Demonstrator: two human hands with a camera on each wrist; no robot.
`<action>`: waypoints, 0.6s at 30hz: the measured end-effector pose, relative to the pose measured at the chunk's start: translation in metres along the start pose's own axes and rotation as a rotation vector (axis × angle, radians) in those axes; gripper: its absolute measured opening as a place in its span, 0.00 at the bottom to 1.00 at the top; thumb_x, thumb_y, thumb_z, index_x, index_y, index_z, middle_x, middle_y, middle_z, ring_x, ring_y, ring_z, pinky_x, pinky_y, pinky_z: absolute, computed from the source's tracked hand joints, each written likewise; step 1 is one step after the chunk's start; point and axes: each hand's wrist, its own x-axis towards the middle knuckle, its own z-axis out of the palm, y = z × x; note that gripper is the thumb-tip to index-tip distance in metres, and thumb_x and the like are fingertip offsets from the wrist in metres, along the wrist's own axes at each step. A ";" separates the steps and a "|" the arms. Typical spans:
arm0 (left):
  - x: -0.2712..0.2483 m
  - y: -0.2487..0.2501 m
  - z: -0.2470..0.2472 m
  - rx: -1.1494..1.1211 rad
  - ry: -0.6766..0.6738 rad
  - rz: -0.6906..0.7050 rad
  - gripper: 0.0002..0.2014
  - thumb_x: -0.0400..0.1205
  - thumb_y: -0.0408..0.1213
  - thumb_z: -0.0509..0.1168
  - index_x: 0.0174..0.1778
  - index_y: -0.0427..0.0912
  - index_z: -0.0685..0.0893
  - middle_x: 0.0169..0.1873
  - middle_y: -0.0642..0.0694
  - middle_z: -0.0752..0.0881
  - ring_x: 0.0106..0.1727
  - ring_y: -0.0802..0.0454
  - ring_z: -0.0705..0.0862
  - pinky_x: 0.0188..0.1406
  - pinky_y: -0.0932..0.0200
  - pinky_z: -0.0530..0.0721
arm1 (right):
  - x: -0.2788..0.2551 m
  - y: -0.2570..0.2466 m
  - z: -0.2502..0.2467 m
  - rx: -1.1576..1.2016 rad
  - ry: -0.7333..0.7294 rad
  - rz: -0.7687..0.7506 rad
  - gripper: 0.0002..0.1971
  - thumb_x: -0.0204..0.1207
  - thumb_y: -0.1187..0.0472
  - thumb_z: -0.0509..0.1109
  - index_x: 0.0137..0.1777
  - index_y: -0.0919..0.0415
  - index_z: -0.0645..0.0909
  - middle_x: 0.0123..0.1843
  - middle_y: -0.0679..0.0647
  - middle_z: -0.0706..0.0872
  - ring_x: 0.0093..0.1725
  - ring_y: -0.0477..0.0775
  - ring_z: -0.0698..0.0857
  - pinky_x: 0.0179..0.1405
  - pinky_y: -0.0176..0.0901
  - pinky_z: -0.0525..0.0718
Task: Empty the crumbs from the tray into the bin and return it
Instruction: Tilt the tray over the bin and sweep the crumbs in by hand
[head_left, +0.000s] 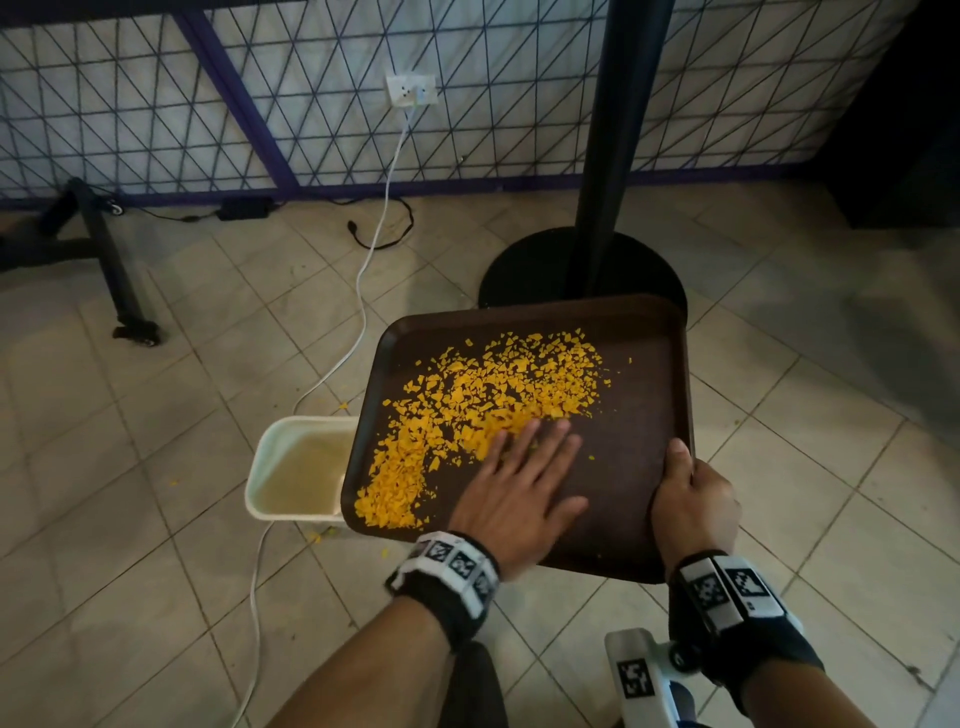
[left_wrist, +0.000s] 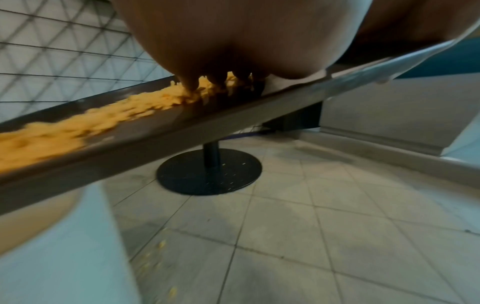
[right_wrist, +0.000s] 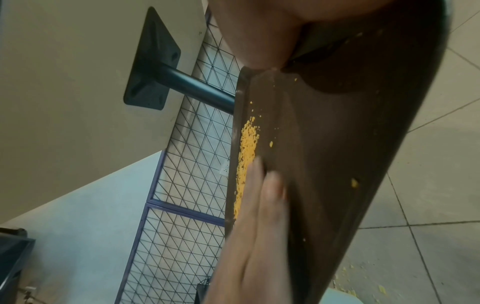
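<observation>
A dark brown tray (head_left: 639, 374) is held above the floor, tilted down to the left, with its left edge over a white bin (head_left: 291, 470). Orange crumbs (head_left: 483, 405) lie scattered across the tray and heaped at its lower left corner. My left hand (head_left: 519, 483) lies flat on the tray with fingers straight, fingertips in the crumbs (left_wrist: 166, 98). My right hand (head_left: 691, 499) grips the tray's near right edge, thumb on top. In the right wrist view the tray (right_wrist: 350, 144) runs away from my right hand, with the left hand's fingers (right_wrist: 259, 195) flat on it beside the crumbs (right_wrist: 246, 152).
A black table pole with a round base (head_left: 582, 275) stands just beyond the tray. A white cable (head_left: 363, 270) runs from a wall socket down past the bin. A few crumbs lie on the tiled floor (left_wrist: 298, 236) near the bin. A wheeled black frame (head_left: 130, 306) stands at left.
</observation>
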 end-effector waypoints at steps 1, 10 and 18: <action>-0.007 -0.014 0.002 0.018 -0.030 -0.032 0.33 0.87 0.64 0.32 0.85 0.52 0.36 0.85 0.52 0.34 0.84 0.49 0.30 0.83 0.37 0.43 | 0.000 0.000 0.000 0.003 -0.002 0.004 0.26 0.86 0.47 0.53 0.51 0.69 0.84 0.45 0.67 0.85 0.43 0.63 0.78 0.46 0.50 0.75; -0.026 -0.035 -0.008 -0.100 -0.040 -0.169 0.34 0.86 0.64 0.31 0.84 0.52 0.34 0.83 0.53 0.30 0.83 0.51 0.28 0.84 0.42 0.38 | -0.001 -0.003 0.002 0.022 0.009 0.020 0.26 0.86 0.46 0.52 0.55 0.69 0.84 0.50 0.69 0.86 0.44 0.64 0.78 0.45 0.49 0.72; -0.006 0.033 0.002 -0.056 0.042 0.102 0.34 0.88 0.62 0.41 0.87 0.49 0.46 0.86 0.52 0.42 0.86 0.47 0.40 0.83 0.36 0.45 | 0.001 -0.006 -0.002 0.064 0.018 0.023 0.26 0.86 0.47 0.53 0.55 0.69 0.84 0.51 0.71 0.86 0.48 0.69 0.82 0.45 0.49 0.73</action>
